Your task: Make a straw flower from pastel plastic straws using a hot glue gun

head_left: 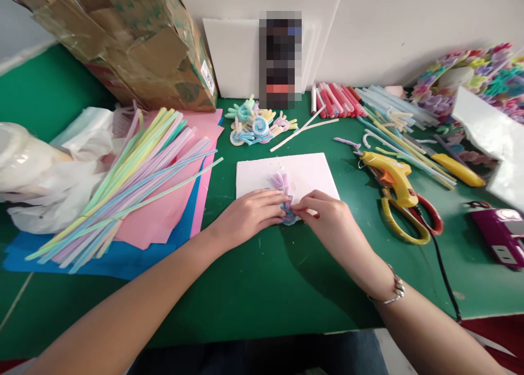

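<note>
My left hand (248,215) and my right hand (327,218) meet at the front edge of a white foam board (311,173) on the green table. Both pinch a small pastel pipe-cleaner piece (285,197), purple at the top and blue at the bottom, which lies partly on the board. Fingers of both hands are closed on its lower end. A silver bracelet (393,293) sits on my right wrist.
A bundle of long pastel pipe cleaners (135,178) lies on pink and blue sheets (164,216) at left, beside a cardboard box (135,42). A yellow glue gun (391,173), scissors (409,222), glue sticks (339,99) and finished pipe-cleaner shapes (254,124) lie around. A purple power strip (501,233) is at right.
</note>
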`<state>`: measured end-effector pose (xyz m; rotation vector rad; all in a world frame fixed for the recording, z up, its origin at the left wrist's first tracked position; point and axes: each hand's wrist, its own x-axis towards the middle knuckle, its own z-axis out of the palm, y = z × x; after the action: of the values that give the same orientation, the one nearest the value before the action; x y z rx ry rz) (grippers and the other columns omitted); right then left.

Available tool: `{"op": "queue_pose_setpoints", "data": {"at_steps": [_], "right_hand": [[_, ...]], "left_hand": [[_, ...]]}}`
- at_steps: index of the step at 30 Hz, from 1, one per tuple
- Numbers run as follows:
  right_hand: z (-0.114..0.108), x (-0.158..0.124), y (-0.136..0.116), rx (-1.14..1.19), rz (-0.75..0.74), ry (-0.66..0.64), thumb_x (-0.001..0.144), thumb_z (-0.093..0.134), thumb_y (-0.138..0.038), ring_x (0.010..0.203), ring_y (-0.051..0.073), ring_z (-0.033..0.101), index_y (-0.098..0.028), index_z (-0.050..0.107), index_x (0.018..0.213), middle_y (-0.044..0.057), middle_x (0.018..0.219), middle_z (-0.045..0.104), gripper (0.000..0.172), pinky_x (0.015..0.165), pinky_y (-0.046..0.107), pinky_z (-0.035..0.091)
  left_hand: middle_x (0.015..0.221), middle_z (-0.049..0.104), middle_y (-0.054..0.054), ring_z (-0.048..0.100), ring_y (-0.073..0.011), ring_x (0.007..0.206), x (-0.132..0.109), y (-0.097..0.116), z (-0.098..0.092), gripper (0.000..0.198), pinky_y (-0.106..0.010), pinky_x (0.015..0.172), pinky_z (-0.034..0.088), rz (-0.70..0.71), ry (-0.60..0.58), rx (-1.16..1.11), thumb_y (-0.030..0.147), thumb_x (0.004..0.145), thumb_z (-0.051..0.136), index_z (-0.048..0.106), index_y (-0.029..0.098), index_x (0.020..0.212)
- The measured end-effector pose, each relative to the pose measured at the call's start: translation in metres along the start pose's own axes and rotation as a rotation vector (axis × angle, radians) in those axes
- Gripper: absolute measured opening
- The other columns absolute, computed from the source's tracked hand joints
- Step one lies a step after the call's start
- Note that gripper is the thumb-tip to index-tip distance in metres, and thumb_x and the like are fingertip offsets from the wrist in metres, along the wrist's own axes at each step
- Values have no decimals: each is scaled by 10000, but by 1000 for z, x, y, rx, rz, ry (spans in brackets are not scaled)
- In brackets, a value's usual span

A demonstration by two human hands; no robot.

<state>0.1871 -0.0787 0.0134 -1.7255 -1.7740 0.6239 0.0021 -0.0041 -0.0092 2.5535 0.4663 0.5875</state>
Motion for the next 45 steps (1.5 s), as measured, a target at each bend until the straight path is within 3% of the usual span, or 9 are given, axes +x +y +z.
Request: {"op": "queue_pose_setpoints", "data": {"at_steps": [15, 45], "right_hand": [[2, 5, 5, 111, 0, 32, 725, 627, -22, 625, 123, 637, -202, 719, 712, 18, 740, 690, 203, 590, 227, 499], [4, 7, 7, 114, -1, 46, 712, 647, -21, 653, 141, 662, -203, 720, 692, 21, 744, 707, 197, 595, 235, 514]], "left_hand": [[1232, 633, -50, 537, -175, 1209, 2, -8, 0, 181, -365, 1050, 429, -16, -30, -120, 237, 900, 522, 673, 214, 996], [1249, 624, -39, 541, -174, 1207, 2, -11, -2, 177, -354, 1062, 407, -11, -63, -108, 240, 896, 533, 674, 222, 1001]]}}
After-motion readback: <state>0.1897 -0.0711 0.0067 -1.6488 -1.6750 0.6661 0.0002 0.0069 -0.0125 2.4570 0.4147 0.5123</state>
